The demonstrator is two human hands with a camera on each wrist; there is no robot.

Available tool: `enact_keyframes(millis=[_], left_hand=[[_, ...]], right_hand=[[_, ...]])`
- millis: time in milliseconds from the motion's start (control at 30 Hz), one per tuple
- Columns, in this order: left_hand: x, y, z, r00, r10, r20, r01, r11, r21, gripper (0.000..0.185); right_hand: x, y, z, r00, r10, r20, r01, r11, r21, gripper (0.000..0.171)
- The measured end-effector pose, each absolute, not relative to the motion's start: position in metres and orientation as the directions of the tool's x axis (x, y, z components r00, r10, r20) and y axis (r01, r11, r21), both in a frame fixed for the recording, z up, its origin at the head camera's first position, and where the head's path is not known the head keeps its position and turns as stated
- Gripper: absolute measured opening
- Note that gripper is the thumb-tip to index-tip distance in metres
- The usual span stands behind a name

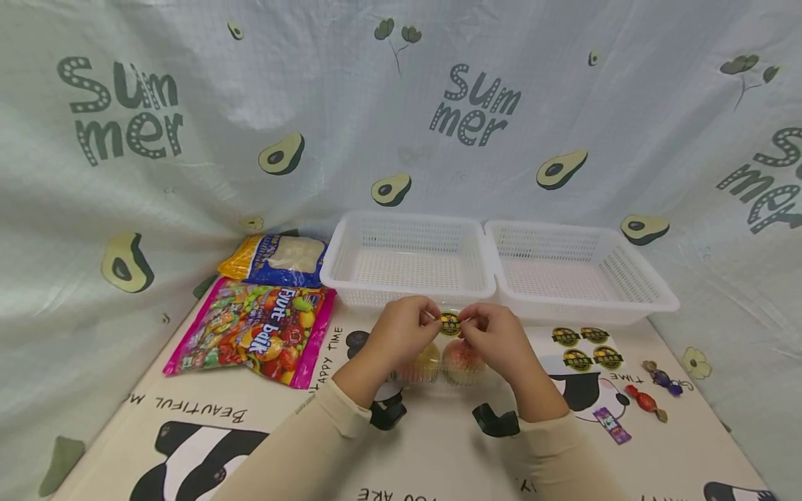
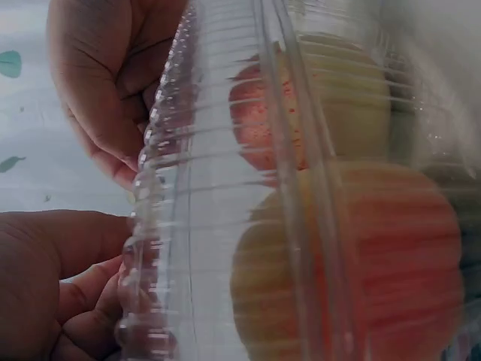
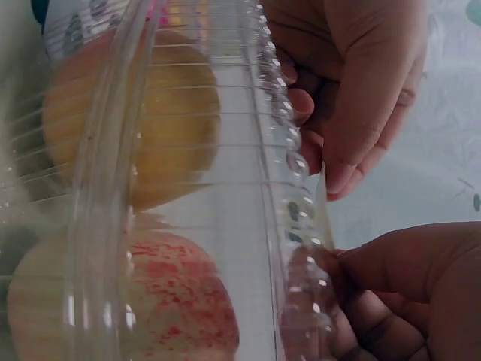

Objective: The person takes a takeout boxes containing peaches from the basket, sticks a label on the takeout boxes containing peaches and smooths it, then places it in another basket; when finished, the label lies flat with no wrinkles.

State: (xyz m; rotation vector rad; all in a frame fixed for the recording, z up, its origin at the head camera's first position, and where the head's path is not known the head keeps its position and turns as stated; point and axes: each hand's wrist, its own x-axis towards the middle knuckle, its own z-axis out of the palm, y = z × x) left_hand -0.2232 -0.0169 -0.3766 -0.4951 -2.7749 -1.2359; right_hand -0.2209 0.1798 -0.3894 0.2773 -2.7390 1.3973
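Clearly the round sticker (image 1: 450, 324) is light, thin and tacky, best kept by its edges; it sits pinched between the left hand (image 1: 401, 330) and right hand (image 1: 495, 334), just above the clear clamshell box (image 1: 441, 367). That box looks stiff but crushable, its ribbed rim (image 2: 154, 226) the likely hold, and its two peaches (image 1: 462, 362) would bruise. White baskets (image 1: 410, 261) stand just behind on the surface (image 1: 438, 452).

Cream long sleeves (image 1: 301, 445), black wrist-worn cameras (image 1: 386, 413), bare hands
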Motion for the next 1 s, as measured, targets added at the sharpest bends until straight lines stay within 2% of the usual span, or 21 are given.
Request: enact_keyframes(millis=[133,300,800,1000], left_hand=[[-0.227,-0.016,-0.382,-0.946,0.278,0.167,0.315,0.67,0.672,0.009],[-0.229,-0.013,-0.388,-0.941,0.294,0.166,0.334,0.734,0.592,0.01],[-0.229,-0.006,-0.391,-0.937,0.309,0.166,0.35,0.798,0.491,0.01],[-0.228,-0.006,-0.39,-0.934,0.321,0.157,0.357,0.822,0.444,0.016]], right_hand=[[-0.224,0.175,-0.389,-0.981,-0.15,0.122,-0.192,0.684,-0.704,0.013],[-0.228,0.172,-0.388,-0.98,-0.179,0.084,-0.19,0.74,-0.646,0.009],[-0.232,0.166,-0.387,-0.982,-0.185,0.026,-0.166,0.802,-0.574,0.006],[-0.232,0.172,-0.384,-0.981,-0.193,-0.015,-0.15,0.808,-0.57,0.008]])
